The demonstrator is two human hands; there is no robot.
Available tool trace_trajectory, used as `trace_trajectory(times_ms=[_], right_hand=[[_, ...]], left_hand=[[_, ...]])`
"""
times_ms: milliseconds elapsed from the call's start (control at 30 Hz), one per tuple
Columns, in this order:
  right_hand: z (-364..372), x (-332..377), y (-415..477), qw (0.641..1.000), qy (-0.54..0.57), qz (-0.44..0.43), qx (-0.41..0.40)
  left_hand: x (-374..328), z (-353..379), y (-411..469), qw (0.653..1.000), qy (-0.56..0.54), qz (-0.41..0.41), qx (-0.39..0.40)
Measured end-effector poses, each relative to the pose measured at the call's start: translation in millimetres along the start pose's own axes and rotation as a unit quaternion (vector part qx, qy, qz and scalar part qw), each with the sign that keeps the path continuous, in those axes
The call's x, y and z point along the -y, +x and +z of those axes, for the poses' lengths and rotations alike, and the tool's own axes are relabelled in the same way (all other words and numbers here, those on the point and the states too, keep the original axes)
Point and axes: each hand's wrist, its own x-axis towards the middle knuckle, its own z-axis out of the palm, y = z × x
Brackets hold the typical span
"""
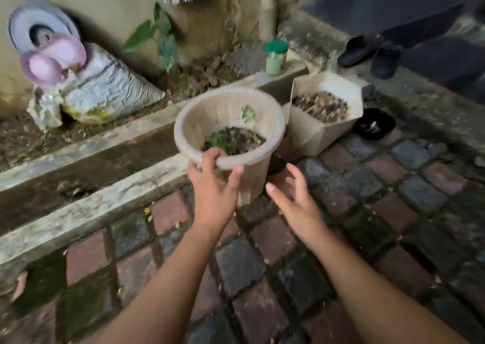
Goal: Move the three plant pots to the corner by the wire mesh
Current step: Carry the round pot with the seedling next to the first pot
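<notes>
Beside the concrete gutter (86, 160): two pale plant pots (229, 123) (325, 112), one green-lidded jar (276, 56), two dark shoes (359, 49) (385, 61), one black dish (374, 124).

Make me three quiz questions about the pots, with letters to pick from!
1. Where is the angular pot?
A. right of the round pot
B. on the sack
C. in the person's lap

2. What colour is the lid of the jar?
A. red
B. green
C. yellow

3. What is the left hand doing?
A. lying flat on the bricks
B. gripping the round pot's rim
C. holding a shoe

Answers: 1 A, it stands just right of it. 2 B, the cap is green. 3 B, the fingers curl over the rim; the right hand is open.
</notes>
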Motion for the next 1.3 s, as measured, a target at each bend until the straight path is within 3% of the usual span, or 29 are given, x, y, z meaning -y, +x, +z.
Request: trace_trajectory(times_ms=[133,300,467,633,800,967,1067,1200,1300], right_hand=[[8,0,20,0.995,0.096,-0.018,-0.007],[21,10,6,0.991,0.134,-0.011,0.004],[37,14,-14,0.992,0.121,-0.035,0.002],[29,-16,-27,0.994,0.086,-0.067,-0.011],[20,-26,-18,0.985,0.149,-0.071,0.047],[26,-49,-10,0.982,0.174,-0.047,0.060],[25,-55,-5,0.983,0.166,-0.039,0.066],[17,-58,8,0.984,0.161,0.003,0.079],[9,-59,19,0.983,0.152,0.028,0.098]], left_hand=[[-5,15,5,0.998,-0.038,0.004,-0.051],[-17,7,5,0.998,-0.048,-0.013,-0.031],[-4,-23,-5,0.996,-0.083,0.040,-0.007],[22,-55,-18,0.973,-0.218,0.055,0.048],[34,-61,-20,0.940,-0.337,0.026,0.045],[42,-28,-35,0.941,-0.336,0.009,0.029],[48,-9,-43,0.964,-0.264,0.025,0.030],[63,9,-43,0.971,-0.223,-0.055,0.073],[78,16,-35,0.977,-0.181,-0.027,0.106]])
